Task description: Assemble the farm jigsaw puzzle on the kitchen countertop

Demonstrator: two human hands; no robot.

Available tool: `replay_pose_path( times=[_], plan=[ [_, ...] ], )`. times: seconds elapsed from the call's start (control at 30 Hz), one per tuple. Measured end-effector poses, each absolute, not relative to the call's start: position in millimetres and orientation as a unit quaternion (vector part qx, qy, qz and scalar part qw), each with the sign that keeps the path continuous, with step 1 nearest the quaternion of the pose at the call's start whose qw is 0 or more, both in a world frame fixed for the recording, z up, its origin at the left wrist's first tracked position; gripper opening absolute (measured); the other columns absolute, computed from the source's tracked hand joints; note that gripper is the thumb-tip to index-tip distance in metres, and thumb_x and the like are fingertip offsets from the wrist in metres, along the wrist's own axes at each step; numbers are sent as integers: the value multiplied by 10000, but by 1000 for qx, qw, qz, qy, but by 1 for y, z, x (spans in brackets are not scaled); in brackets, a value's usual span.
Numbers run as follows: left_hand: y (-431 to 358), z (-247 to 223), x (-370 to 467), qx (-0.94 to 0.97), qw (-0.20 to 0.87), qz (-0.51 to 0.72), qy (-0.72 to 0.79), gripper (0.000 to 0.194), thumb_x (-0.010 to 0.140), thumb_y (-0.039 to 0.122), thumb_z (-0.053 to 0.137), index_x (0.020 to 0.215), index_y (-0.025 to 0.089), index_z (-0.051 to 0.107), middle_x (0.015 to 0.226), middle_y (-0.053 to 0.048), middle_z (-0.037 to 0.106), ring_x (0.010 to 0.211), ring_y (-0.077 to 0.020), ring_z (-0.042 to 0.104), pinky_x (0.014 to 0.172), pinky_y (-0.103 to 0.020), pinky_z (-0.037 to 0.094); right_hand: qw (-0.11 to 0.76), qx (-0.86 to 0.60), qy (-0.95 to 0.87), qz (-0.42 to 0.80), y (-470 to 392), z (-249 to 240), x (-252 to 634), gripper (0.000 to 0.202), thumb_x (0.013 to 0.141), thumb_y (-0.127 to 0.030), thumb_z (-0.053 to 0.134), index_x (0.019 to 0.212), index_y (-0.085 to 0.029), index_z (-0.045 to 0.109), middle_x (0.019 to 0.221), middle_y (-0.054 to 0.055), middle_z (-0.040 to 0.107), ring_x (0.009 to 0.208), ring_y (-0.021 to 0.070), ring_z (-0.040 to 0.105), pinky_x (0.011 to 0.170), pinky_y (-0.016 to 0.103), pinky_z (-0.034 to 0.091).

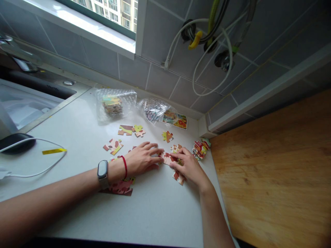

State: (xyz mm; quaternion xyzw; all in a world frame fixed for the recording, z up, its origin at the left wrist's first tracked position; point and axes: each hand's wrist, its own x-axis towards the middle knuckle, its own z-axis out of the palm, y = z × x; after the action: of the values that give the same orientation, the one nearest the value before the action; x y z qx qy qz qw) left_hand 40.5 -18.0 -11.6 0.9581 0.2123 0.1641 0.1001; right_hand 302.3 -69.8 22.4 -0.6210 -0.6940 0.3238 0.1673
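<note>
My left hand (144, 157) lies palm down on the white counter, fingers spread, its fingertips at the left edge of a pink and red puzzle piece (168, 158). The thumb and fingers of my right hand (187, 165) pinch that piece from its right side. More pieces (178, 177) lie beneath and beside my right hand. A joined pink and red section (120, 187) shows partly under my left wrist. Loose pieces (113, 146) lie left of my left hand, and others (126, 130) lie farther back. One yellow and orange piece (167, 136) sits beyond my fingertips.
A plastic bag of pieces (113, 105), a crumpled bag (155, 109) and a picture card (178, 120) lie near the tiled wall. A pile of pieces (201, 148) is at the right edge, beside a wooden board (274, 165). A sink (31, 100), black mouse (16, 143) and white cable (49, 140) are left.
</note>
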Motion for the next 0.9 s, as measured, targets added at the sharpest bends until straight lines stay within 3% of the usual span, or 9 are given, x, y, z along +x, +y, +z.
replay_pose_path(
  times=[0.17,0.4,0.6,0.9],
  plan=[
    [-23,-13,43,961,82,162,208,295,1052,408,574,1251,216,677,1534,-75,579,1408,-344,488,1138,-499,366,161,-623,-698,314,-70,26,302,385,869,-280,775,1254,-271,783,1139,59,632,1083,230,652,1051,366,496],
    [-27,-14,44,958,89,171,212,281,1029,440,616,1205,228,676,1480,-57,625,1383,-325,499,1155,-502,342,161,-626,-714,270,-67,23,316,448,805,-303,842,1246,-265,773,1158,57,642,1121,240,644,1055,372,485],
    [-23,-14,42,957,86,185,205,246,1024,409,632,1213,266,700,1368,-67,679,1298,-322,555,1123,-513,361,196,-638,-708,231,-64,13,319,312,917,-306,732,1222,-270,787,1107,54,634,1060,219,659,1011,354,503],
    [-19,-5,40,951,123,205,193,161,1044,289,593,1059,247,747,1091,-72,712,1032,-245,634,950,-405,461,235,-644,-699,204,-58,2,317,288,932,-312,716,1201,-257,802,1054,61,628,1009,223,668,967,356,524]
  ],
)
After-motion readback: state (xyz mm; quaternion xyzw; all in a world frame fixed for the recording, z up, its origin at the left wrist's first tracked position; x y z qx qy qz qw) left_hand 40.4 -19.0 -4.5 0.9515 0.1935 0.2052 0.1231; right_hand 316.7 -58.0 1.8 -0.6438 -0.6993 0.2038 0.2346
